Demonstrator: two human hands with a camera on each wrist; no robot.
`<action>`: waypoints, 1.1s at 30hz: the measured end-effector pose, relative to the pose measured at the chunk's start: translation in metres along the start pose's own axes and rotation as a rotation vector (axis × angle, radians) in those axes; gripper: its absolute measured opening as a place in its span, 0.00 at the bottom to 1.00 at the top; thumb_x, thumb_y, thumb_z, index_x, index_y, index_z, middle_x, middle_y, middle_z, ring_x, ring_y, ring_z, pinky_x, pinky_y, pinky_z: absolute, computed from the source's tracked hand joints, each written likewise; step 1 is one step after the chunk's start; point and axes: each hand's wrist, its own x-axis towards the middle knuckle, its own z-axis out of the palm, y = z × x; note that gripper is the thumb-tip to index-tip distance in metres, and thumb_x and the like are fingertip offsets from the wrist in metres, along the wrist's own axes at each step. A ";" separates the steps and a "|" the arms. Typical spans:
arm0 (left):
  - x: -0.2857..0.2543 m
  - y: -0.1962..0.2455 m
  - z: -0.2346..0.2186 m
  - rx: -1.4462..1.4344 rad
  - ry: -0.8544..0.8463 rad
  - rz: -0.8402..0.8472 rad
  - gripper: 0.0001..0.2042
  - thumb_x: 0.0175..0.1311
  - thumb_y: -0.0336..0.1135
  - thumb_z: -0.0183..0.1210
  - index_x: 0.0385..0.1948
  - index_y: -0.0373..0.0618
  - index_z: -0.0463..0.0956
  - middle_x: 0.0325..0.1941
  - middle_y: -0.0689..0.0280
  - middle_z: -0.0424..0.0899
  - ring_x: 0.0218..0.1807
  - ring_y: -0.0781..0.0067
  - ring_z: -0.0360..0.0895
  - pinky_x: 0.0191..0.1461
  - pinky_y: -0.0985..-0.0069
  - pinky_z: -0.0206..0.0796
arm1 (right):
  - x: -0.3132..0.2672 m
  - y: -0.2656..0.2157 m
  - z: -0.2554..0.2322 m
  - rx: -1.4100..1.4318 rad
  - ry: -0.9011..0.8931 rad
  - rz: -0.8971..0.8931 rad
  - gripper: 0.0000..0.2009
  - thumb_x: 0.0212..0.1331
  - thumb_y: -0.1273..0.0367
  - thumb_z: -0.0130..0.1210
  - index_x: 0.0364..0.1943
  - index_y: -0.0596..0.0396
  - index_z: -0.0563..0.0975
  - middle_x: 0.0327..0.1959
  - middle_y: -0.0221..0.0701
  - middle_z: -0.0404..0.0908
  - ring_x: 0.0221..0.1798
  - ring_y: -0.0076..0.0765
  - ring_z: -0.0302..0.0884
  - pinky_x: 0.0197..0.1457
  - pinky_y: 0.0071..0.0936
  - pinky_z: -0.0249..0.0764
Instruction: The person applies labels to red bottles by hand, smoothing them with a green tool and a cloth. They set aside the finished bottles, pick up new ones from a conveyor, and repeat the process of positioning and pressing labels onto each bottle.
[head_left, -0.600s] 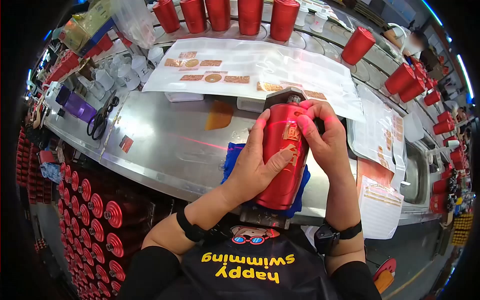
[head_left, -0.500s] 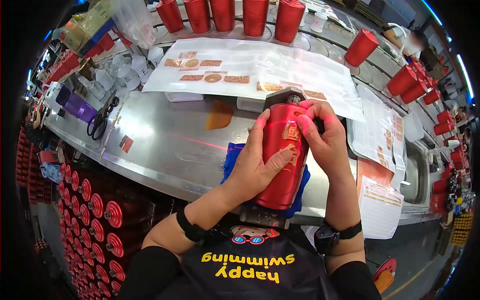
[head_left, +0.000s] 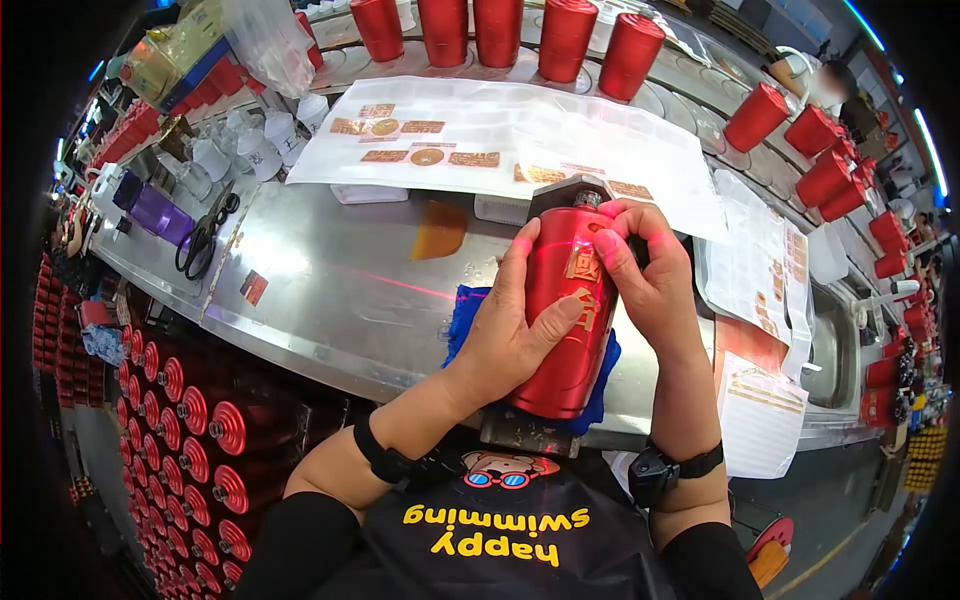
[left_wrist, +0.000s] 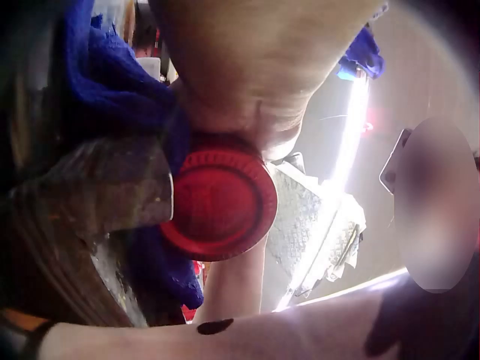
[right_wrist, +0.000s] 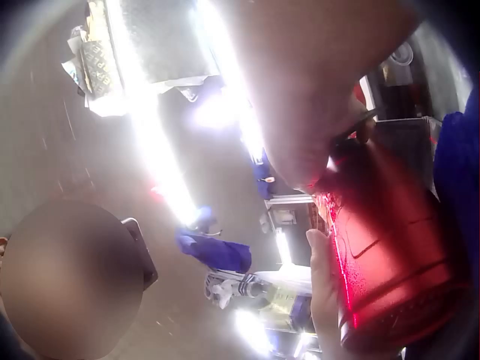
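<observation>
A red metallic bottle (head_left: pixel 560 375) with gold lettering (head_left: pixel 583 263) leans on a blue cloth (head_left: pixel 464 318), its neck pointing away from me. My left hand (head_left: pixel 515 330) grips the bottle's left side, the thumb lying across the front by the lower lettering. At the upper right shoulder my right hand (head_left: pixel 652 272) holds the bottle, thumb on the front beside the upper character and fingers near the neck. Red laser lines cross the bottle and both hands. The left wrist view shows the bottle's round base (left_wrist: pixel 221 202); in the right wrist view its side (right_wrist: pixel 390 255) glows red.
White sheets (head_left: pixel 470 110) with gold decals lie behind the bottle. Red bottles (head_left: pixel 632 55) stand on a conveyor at the back. Scissors (head_left: pixel 205 235) and a purple bottle (head_left: pixel 155 208) are at left, above a crate of red bottles (head_left: pixel 190 410). A sink (head_left: pixel 835 350) is at right.
The red bottles on the conveyor have shifted to the right. Both hands and the held bottle stay practically where they were.
</observation>
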 end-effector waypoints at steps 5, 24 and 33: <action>0.001 0.000 0.001 -0.008 0.012 0.001 0.43 0.68 0.49 0.60 0.72 0.34 0.43 0.69 0.46 0.62 0.68 0.57 0.66 0.71 0.66 0.57 | 0.001 -0.002 0.004 0.082 0.074 0.025 0.07 0.60 0.69 0.60 0.32 0.58 0.76 0.44 0.41 0.80 0.49 0.43 0.75 0.56 0.35 0.69; 0.004 0.000 -0.001 0.007 0.015 -0.010 0.42 0.68 0.49 0.60 0.73 0.35 0.43 0.69 0.47 0.61 0.69 0.57 0.65 0.71 0.66 0.57 | 0.005 0.002 0.006 0.065 0.080 -0.001 0.07 0.60 0.69 0.60 0.33 0.58 0.76 0.45 0.41 0.80 0.50 0.43 0.75 0.57 0.35 0.69; 0.010 -0.001 -0.006 0.027 0.019 -0.024 0.42 0.67 0.48 0.60 0.72 0.35 0.43 0.69 0.46 0.61 0.69 0.56 0.65 0.71 0.65 0.57 | 0.012 0.005 0.010 0.086 0.083 0.023 0.07 0.60 0.69 0.60 0.33 0.59 0.76 0.44 0.40 0.80 0.50 0.42 0.75 0.57 0.35 0.69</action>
